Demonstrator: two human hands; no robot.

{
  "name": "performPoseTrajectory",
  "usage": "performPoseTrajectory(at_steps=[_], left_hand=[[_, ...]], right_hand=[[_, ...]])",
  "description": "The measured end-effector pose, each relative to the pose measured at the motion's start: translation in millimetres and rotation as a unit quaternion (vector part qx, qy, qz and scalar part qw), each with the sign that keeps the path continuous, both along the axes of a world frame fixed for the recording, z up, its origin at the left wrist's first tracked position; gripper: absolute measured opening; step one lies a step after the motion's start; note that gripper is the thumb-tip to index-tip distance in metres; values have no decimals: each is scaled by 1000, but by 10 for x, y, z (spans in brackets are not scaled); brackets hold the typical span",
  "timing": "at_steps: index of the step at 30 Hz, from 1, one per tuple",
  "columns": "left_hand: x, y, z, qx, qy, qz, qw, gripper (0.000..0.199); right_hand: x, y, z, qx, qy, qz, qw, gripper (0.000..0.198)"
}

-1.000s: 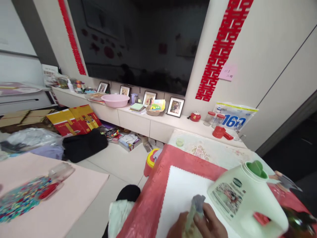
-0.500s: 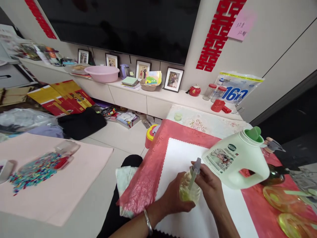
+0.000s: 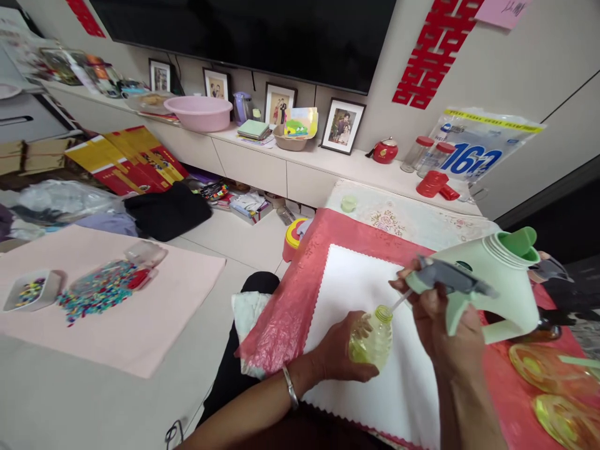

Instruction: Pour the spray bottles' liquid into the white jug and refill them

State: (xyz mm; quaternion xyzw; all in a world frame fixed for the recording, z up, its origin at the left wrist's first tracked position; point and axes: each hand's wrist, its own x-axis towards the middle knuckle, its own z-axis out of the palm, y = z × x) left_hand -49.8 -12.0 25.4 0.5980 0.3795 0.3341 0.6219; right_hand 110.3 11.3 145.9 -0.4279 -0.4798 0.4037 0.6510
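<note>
The left hand [image 3: 340,350] is wrapped around a clear, rounded plastic bottle [image 3: 383,349] with yellow-green liquid low inside, its mouth uncapped, above a flat white sheet with a scalloped edge [image 3: 359,272]. The right hand [image 3: 447,328] grasps a grey and pale-green plastic trigger sprayer [image 3: 438,275]; the lower end of its thin clear tube [image 3: 403,300] is right at the bottle's rim, whether inside I cannot tell. Open white surface lies beyond the bottle and left to the scalloped border, where a crinkled red plastic sheet [image 3: 276,331] hangs past the desk [image 3: 422,226] edge beside a dark-clad knee [image 3: 257,283]. On the right, room is tight: a large pale-green plastic jug [image 3: 515,300] stands just behind the sprayer
</note>
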Motion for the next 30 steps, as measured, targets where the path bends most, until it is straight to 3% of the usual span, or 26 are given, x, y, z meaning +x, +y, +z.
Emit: performPoseTrajectory(at_steps=[6,10,13,16,19,22,25,30], left_hand=[[1,-1,-63,-5,-32,-15,999,92],[26,-8,-147,38,-21,-22,999,97],[44,-8,-189,68,-25,-27,997,101],[53,-7,-184,99,-25,-35,994,99],[50,-6,-151,103,-25,-38,994,94],[46,-5,-139,90,-42,-36,994,93],[49,-9,-175,89,-80,-27,992,93],[63,-32,-281,74,-130,-1,989,98]], right_hand=[[53,270,327,100,-20,-122,987,21],[199,417,268,61,-185,-154,969,25],[283,517,-15,-13,-328,-84,941,42],[312,603,-514,-49,-403,2,914,50],[341,642,-1017,-62,-461,57,883,52],[381,595,-1255,-39,-500,77,862,51],[404,413,-1135,15,-521,48,852,47],[473,-168,-448,108,-517,-112,842,26]])
